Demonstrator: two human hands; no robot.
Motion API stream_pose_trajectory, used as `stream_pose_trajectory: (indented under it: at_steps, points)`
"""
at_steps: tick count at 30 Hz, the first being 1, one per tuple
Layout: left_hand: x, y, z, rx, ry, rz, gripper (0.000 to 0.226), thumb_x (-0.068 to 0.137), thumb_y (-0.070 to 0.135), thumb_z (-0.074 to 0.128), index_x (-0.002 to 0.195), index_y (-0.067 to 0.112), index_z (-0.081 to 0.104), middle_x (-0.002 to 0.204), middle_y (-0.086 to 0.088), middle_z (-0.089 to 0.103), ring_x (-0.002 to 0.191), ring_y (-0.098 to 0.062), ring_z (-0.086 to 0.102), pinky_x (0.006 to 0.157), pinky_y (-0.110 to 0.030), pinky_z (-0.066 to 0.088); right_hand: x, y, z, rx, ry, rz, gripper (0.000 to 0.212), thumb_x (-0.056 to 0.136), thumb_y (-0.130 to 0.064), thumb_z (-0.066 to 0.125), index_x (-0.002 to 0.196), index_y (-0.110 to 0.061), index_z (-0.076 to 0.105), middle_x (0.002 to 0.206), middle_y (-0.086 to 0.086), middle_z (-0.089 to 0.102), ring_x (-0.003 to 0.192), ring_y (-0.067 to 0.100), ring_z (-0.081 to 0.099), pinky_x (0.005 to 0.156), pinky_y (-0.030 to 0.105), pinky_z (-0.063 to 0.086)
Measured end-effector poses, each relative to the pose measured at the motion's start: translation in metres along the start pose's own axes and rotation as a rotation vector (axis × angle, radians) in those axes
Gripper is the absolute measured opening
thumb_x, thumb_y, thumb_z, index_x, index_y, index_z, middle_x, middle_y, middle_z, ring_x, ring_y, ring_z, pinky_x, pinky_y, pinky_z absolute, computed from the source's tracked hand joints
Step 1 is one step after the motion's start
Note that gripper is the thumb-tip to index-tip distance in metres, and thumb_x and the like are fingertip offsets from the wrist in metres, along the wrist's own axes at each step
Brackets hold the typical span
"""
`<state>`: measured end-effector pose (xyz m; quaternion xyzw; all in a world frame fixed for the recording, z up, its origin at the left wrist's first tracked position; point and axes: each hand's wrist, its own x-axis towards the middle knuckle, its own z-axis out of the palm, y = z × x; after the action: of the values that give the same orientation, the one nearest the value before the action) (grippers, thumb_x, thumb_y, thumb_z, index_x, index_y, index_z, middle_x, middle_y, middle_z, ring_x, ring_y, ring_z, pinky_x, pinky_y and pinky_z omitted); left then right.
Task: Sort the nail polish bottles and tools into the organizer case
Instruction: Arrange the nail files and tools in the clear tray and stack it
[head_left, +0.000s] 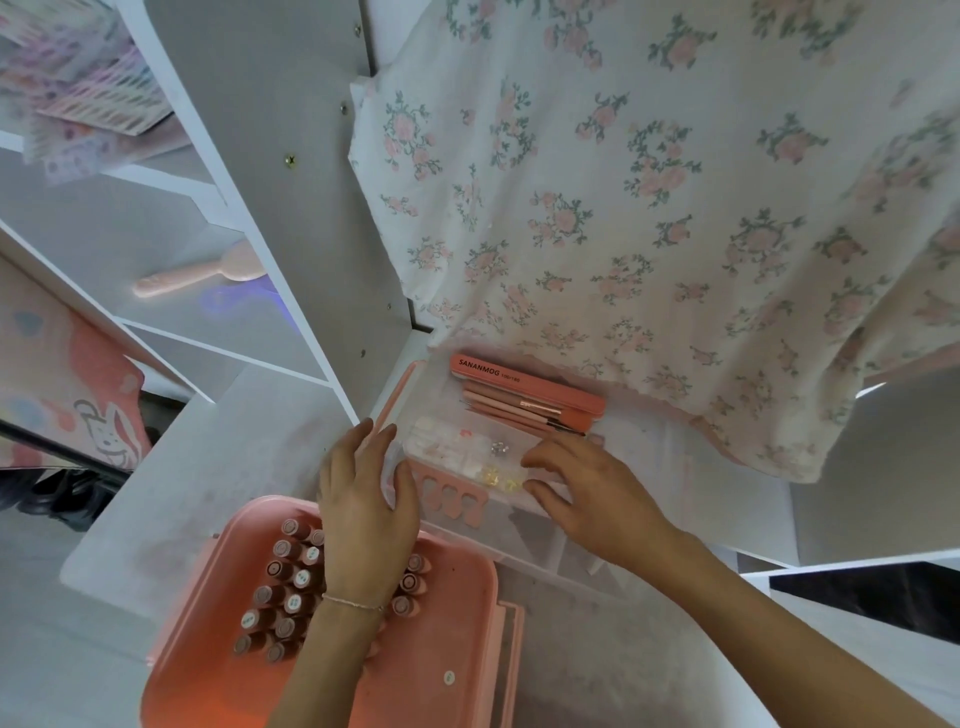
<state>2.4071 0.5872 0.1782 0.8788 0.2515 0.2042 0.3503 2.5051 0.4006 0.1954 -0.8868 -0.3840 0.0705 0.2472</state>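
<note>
A pink organizer case (457, 613) lies open at the bottom, with several nail polish bottles (283, 597) standing in rows on its left side. Beyond it sits a clear tray (524, 525) holding a pink nail file (524, 383), thin pink brushes (519, 408), a small clear box of nail tips and charms (457, 449) and a pink toe separator (447, 496). My left hand (363, 499) rests on the tray's left edge with fingers spread. At the tray's right side, my right hand (587, 488) touches the small clear box, fingers apart.
A floral cloth (649, 208) hangs over the far side, its hem just past the nail file. White shelves (208, 249) stand at the left, holding a pink hairbrush (202, 273) and sticker sheets (83, 98). A patterned pink item (67, 384) sits at far left.
</note>
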Motion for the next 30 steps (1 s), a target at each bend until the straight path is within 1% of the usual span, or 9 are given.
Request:
stream_pose_trajectory:
  at_steps: [3,5,7,10,15,18,22,26,30]
  points:
    - [-0.003,0.016,-0.001,0.049,0.011,0.096,0.044,0.082,0.031,0.040,0.111,0.007,0.063,0.115,-0.015,0.058,0.107,-0.033,0.050,0.090,-0.041,0.038,-0.017,0.006,-0.013,0.151,0.125,0.171,0.008,0.088,-0.020,0.057,0.095,-0.021,0.056,0.090,-0.007,0.058,0.077,0.004,0.053,0.069,0.020,0.045]
    - [-0.006,0.027,0.003,0.029,-0.058,0.169,0.038,0.084,0.027,0.043,0.109,0.008,0.064,0.110,-0.010,0.060,0.102,-0.029,0.054,0.088,-0.037,0.040,-0.028,0.012,-0.021,0.157,0.116,0.257,0.005,0.088,-0.023,0.056,0.091,-0.024,0.051,0.085,-0.007,0.057,0.076,0.007,0.054,0.067,0.021,0.045]
    - [-0.011,0.035,0.009,-0.015,-0.172,0.207,0.028,0.086,0.019,0.052,0.110,0.010,0.063,0.107,-0.006,0.060,0.097,-0.024,0.057,0.086,-0.032,0.043,-0.037,0.021,-0.027,-0.001,0.012,0.228,0.007,0.089,-0.028,0.054,0.094,-0.023,0.055,0.091,-0.008,0.059,0.084,0.011,0.054,0.071,0.026,0.046]
    - [-0.018,0.043,0.020,-0.018,-0.317,0.272,0.025,0.086,0.013,0.060,0.111,0.013,0.063,0.103,-0.002,0.063,0.089,-0.017,0.059,0.078,-0.019,0.038,-0.048,0.030,-0.028,-0.239,-0.207,0.179,0.032,0.088,-0.044,0.050,0.113,-0.024,0.053,0.113,-0.008,0.054,0.103,0.013,0.049,0.078,0.024,0.039]
    - [-0.030,0.053,0.034,-0.002,-0.501,0.349,0.027,0.091,0.025,0.053,0.117,0.019,0.059,0.109,0.004,0.060,0.094,-0.013,0.057,0.082,-0.026,0.043,-0.045,0.029,-0.023,-0.391,-0.342,0.166,0.058,0.079,-0.059,0.052,0.126,-0.027,0.041,0.117,-0.001,0.052,0.104,0.020,0.049,0.078,0.029,0.035]
    - [-0.030,0.056,0.040,0.028,-0.523,0.356,0.028,0.092,0.027,0.050,0.119,0.020,0.058,0.111,0.004,0.060,0.097,-0.013,0.057,0.082,-0.024,0.042,-0.039,0.028,-0.023,-0.390,-0.391,0.152,0.059,0.077,-0.057,0.058,0.124,-0.028,0.038,0.111,0.001,0.055,0.098,0.022,0.052,0.070,0.029,0.030]
    - [-0.026,0.057,0.042,0.044,-0.540,0.334,0.029,0.092,0.026,0.050,0.119,0.020,0.058,0.113,0.004,0.059,0.100,-0.013,0.056,0.082,-0.022,0.041,-0.038,0.031,-0.028,-0.305,-0.414,0.127,0.051,0.077,-0.048,0.063,0.119,-0.027,0.042,0.109,-0.001,0.051,0.098,0.019,0.047,0.069,0.027,0.027]
    - [-0.026,0.059,0.044,0.070,-0.535,0.358,0.030,0.091,0.023,0.052,0.120,0.018,0.058,0.117,0.003,0.056,0.105,-0.015,0.053,0.086,-0.026,0.043,-0.048,0.038,-0.037,-0.277,-0.320,0.080,0.048,0.079,-0.051,0.059,0.120,-0.029,0.046,0.112,-0.005,0.050,0.098,0.014,0.045,0.071,0.023,0.025]
    - [-0.025,0.070,0.045,0.094,-0.467,0.461,0.027,0.083,0.010,0.061,0.110,0.009,0.063,0.111,-0.006,0.060,0.102,-0.025,0.056,0.083,-0.031,0.046,-0.057,0.047,-0.051,-0.037,-0.004,0.227,0.045,0.076,-0.051,0.064,0.113,-0.028,0.052,0.099,-0.014,0.049,0.089,0.007,0.049,0.072,0.020,0.032]
